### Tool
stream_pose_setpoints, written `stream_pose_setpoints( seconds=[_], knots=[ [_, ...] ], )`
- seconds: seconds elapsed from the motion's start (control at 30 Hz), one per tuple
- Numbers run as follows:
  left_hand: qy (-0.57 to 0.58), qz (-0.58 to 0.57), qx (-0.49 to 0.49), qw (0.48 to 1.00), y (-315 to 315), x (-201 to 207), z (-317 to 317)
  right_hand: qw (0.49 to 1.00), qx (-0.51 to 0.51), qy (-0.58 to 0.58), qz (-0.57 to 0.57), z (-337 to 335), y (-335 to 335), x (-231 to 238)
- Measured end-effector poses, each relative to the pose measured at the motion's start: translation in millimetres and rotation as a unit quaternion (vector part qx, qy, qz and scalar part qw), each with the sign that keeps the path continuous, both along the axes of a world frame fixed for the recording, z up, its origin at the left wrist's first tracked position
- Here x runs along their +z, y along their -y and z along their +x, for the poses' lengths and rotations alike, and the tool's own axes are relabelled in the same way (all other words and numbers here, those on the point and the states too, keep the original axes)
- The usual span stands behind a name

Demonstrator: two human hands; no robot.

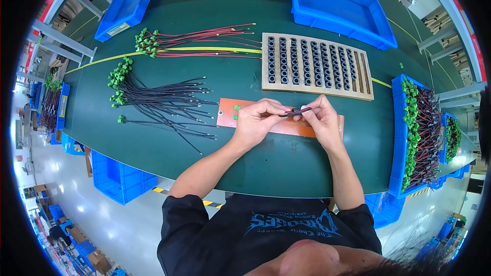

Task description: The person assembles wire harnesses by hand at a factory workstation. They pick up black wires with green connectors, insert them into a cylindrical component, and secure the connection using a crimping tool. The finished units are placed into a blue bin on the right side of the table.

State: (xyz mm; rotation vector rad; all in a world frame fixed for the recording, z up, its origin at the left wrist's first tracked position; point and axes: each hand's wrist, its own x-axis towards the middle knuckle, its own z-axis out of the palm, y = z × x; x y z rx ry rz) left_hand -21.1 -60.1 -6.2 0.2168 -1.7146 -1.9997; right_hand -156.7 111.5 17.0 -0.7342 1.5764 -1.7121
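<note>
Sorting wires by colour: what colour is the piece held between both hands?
Black, in the head view.

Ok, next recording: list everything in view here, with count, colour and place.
Table: one, dark green, fills the middle.
Red wires: one bundle, green plugs, far left.
Black wires: one loose bundle, green plugs, left of the hands.
Wooden rack: one, tan, rows of small black rings, beyond the hands.
Orange board: one, flat, under the hands.
Empty bins: two, blue, far edge.
Bin of finished wires: one, blue, right edge.
Black wire piece: one, between both hands.
Left hand: fingers pinch the piece.
Right hand: fingers pinch its other end.
</note>
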Motion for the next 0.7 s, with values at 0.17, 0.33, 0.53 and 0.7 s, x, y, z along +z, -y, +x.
stream_pose_setpoints(
  seconds=[0.17, 0.33, 0.53, 0.7],
  knots=[
    [0.005, -0.089, 0.019, 0.996, -3.2, 1.6, -2.9, 1.000, -0.007, -0.012, -0.008, 0.8, 1.6, -1.0],
    [0.018, -0.163, 0.020, 0.986, -1.6, 28.8, 2.3, 1.000, -0.015, -0.017, -0.007, -1.5, -0.6, -4.2],
    [0.004, -0.144, -0.002, 0.990, 1.6, 9.5, 0.9, 1.000, -0.006, -0.025, -0.017, -1.1, -1.0, -4.0],
    [0.018, -0.161, 0.009, 0.987, -1.4, 19.5, -0.9, 0.999, -0.002, -0.039, 0.008, -2.5, -1.6, -2.1]
  ],
)
